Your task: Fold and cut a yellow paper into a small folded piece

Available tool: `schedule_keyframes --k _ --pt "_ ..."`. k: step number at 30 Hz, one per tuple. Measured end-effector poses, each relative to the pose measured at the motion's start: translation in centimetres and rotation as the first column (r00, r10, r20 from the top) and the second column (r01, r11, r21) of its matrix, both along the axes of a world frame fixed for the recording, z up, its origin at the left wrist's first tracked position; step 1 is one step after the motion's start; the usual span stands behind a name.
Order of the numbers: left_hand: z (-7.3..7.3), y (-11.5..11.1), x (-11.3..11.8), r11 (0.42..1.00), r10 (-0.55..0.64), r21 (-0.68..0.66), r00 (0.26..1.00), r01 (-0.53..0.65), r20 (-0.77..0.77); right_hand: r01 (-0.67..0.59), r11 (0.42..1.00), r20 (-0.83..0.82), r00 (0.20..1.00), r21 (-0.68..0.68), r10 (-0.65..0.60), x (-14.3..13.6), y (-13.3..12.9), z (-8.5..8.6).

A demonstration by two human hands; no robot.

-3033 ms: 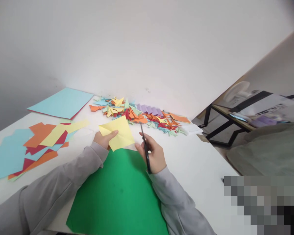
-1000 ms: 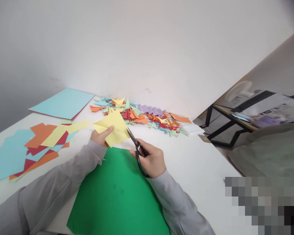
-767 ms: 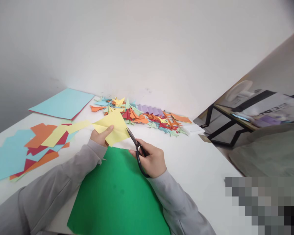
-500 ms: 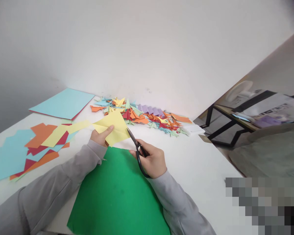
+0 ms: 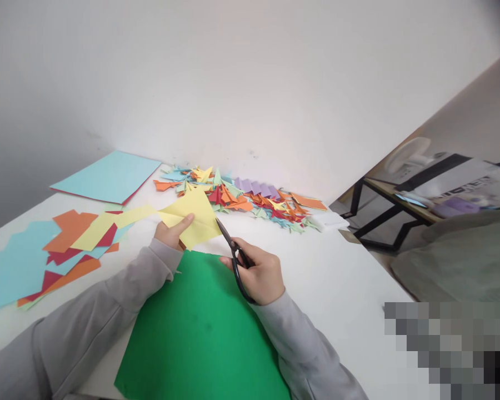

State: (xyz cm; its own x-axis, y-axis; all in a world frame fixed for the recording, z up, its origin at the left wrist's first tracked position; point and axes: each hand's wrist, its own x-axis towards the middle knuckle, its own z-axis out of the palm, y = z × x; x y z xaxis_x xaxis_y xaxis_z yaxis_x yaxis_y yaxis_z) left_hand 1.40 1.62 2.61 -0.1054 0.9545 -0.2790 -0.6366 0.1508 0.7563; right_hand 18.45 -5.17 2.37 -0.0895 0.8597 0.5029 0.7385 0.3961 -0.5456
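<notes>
A creased yellow sheet of paper (image 5: 198, 216) is pinched between the thumb and fingers of my left hand (image 5: 173, 230), held above the table. My right hand (image 5: 260, 272) grips black-handled scissors (image 5: 234, 247), fingers in the handle loops. The blades point up and left, with their tips at the right edge of the yellow paper; whether they are parted is hard to make out. Below both hands lies a large green sheet (image 5: 200, 328) at the table's near edge.
Cut paper pieces (image 5: 73, 255) in blue, orange, red and yellow overlap on the left. Behind them lies a light blue sheet (image 5: 108, 178) over a red one. Small folded papers (image 5: 233, 194) are heaped along the wall. A black-framed table (image 5: 383, 211) stands at right.
Almost nothing differs. My hands, the yellow paper and the scissors hold nearly the same place; the view has shifted very slightly.
</notes>
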Motion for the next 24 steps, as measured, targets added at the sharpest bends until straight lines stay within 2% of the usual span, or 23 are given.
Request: schedule_keyframes --k 6,24 --pt "-0.15 -0.15 0.04 0.996 -0.024 0.082 0.999 0.022 0.025 -0.003 1.0 0.009 1.0 0.008 0.003 -0.03 -0.06 0.05" --pt "-0.23 -0.28 0.2 0.997 0.011 0.07 1.0 -0.013 0.022 0.014 0.999 0.046 0.999 0.039 -0.016 -0.21 -0.27 0.08"
